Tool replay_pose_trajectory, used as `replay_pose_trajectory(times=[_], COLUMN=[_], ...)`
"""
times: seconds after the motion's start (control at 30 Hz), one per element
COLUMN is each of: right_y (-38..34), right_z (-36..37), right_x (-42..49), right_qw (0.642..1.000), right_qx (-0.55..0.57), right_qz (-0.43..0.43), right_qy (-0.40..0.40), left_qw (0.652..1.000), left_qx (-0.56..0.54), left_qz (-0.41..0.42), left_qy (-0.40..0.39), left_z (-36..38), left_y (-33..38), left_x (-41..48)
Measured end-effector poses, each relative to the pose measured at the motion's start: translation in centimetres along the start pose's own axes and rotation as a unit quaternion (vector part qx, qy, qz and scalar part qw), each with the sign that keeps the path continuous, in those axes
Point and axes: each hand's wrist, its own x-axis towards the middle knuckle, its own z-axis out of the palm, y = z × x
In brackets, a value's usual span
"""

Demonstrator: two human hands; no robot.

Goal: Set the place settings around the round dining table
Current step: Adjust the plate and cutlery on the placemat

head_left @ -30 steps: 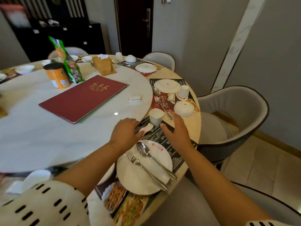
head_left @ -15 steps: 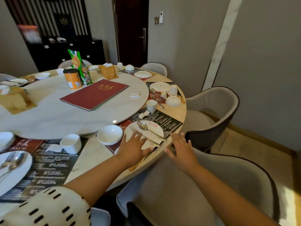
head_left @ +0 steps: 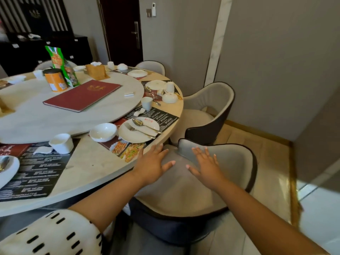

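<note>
Hands spread empty and flat-fingered over the grey chair [head_left: 184, 192], left hand [head_left: 153, 163] at the table [head_left: 95, 162] rim near the plate [head_left: 132, 137] with fork [head_left: 128, 127] and spoon [head_left: 137, 122], right hand [head_left: 207, 167] beside it, so the chair probably wants a gentle, square nudge that spares the setting.

plate [head_left: 10, 169] cropped, spoon [head_left: 4, 163] too; placemat [head_left: 38, 173] print — illegible

A plate [head_left: 137, 137] is sitting on a placemat [head_left: 165, 122] at the table [head_left: 95, 166] edge, carrying a spoon [head_left: 138, 122] and fork [head_left: 131, 128] side by side. A bowl [head_left: 104, 132] is lying just left of it, and a cup [head_left: 146, 103] is standing behind. A chair [head_left: 235, 161] is standing before the plate, with the left hand [head_left: 152, 166] and right hand [head_left: 206, 167] reaching over its seat
</note>
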Motion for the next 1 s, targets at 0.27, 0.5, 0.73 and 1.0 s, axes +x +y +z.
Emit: replay_pose_trajectory(times=[0.27,0.5,0.73,1.0], right_y=[13.5,27.4,34.8,40.3], right_z=[-5.6,-13.7,-14.8,-16.7], right_x=[1.6,4.6,10.7,25.4], right_qw=[0.999,0.998,0.999,0.995], right_qx=[-0.023,-0.036,-0.033,-0.037], right_qz=[0.027,0.040,0.010,-0.083], right_qy=[0.007,0.028,-0.002,-0.028], left_qw=[0.997,0.989,0.991,0.985], left_qx=[-0.071,-0.145,-0.128,-0.099], left_qz=[0.010,0.002,-0.024,-0.117], left_qy=[0.008,0.033,0.043,0.073], left_z=[2.1,5.2,6.7,6.0], left_y=[11.4,23.5,27.5,25.9], left_x=[9.1,19.3,27.2,38.9])
